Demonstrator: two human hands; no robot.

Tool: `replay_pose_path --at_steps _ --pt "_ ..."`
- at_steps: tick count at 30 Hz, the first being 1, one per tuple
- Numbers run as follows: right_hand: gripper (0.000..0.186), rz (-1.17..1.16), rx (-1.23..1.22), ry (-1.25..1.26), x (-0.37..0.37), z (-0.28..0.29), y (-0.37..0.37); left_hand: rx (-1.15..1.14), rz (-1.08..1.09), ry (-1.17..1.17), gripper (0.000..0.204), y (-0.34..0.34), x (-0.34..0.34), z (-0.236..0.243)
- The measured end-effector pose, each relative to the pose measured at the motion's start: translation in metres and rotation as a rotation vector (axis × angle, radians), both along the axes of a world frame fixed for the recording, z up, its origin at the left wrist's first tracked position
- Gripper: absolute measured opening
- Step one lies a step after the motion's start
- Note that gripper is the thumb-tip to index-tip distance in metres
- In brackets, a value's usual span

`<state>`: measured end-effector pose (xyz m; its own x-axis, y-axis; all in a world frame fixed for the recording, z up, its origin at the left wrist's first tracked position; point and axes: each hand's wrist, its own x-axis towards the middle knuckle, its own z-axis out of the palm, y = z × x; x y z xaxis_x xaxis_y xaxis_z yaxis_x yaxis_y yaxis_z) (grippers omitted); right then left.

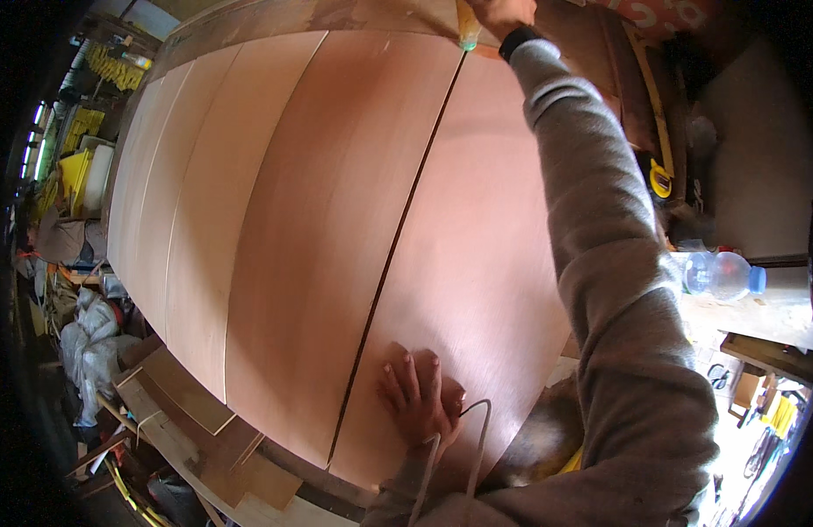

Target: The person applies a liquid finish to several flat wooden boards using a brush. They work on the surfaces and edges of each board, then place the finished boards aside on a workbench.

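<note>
Tan wooden panels are filling the middle, a dark seam running from 12 towards 7 o'clock. A grey sleeve is spanning 5 to 1 o'clock, blocking the panels' 3 o'clock edge from sight. Wood offcuts are lying around 8, a plastic-wrapped bundle beyond them. At 6 the left hand is resting on a panel, fingers fanned, beside a thin cable. A clear bottle is lying at 3. Near 1 the right hand, partly cut off, is gripping a yellowish applicator at the seam's far end; a yellow tape measure is sitting at 2.
</note>
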<state>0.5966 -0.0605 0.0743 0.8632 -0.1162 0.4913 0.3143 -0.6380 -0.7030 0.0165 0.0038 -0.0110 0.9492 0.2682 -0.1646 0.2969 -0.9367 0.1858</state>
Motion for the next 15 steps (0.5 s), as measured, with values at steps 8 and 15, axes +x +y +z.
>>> replay_pose_path --at_steps 8,15 --pt "0.058 -0.165 -0.317 -0.062 -0.004 -0.014 -0.154 -0.055 0.007 0.002 0.073 -0.005 0.002 -0.002" --pt "0.064 -0.272 -0.264 -0.137 -0.021 -0.026 -0.253 0.0 -0.035 -0.018 0.074 -0.004 0.008 0.005"
